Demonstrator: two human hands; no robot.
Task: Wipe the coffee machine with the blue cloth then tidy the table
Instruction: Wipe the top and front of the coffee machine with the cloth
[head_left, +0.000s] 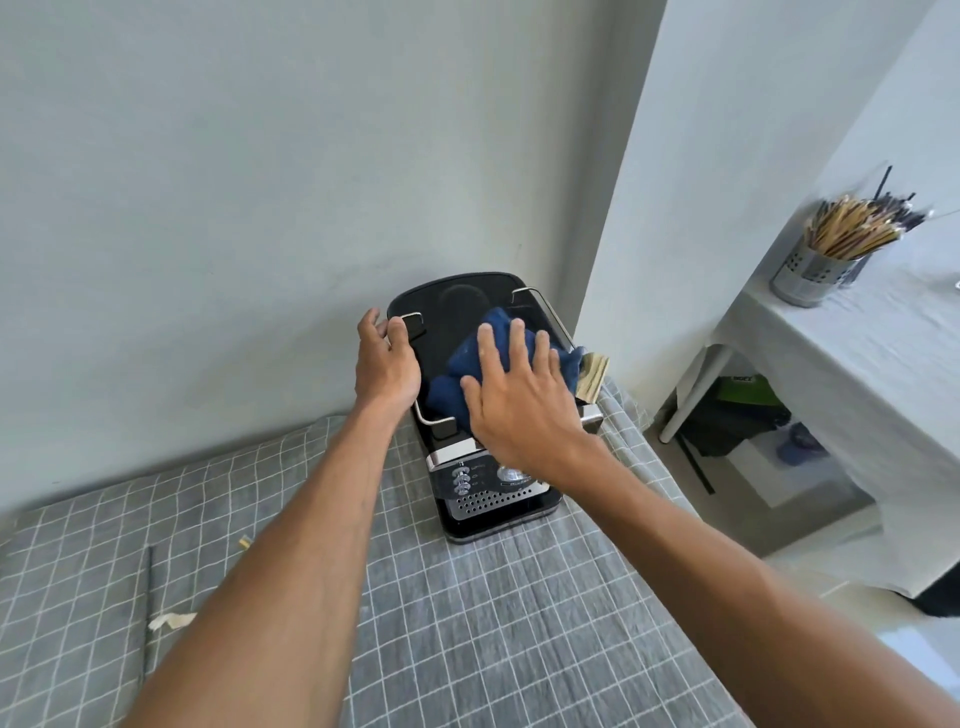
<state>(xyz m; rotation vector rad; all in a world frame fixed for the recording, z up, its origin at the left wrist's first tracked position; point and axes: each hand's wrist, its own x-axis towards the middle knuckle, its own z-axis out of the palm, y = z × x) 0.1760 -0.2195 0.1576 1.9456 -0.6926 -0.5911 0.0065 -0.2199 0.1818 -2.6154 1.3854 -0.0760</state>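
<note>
From the head view, the coffee machine (488, 415) stands at the worktop's (467, 623) far corner by the wall. The right hand (519, 395) presses the blue cloth (467, 374) flat on its top, fingers straight and spread (nothing gripped). The left hand (387, 364) grips the machine's left edge.

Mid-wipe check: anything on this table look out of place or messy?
Yes. A crumpled pale scrap lies on the checked tablecloth near the left edge, and a small tan bit sits further back. Both look like litter. The coffee machine stands upright, the blue cloth on top under the right hand.
</note>
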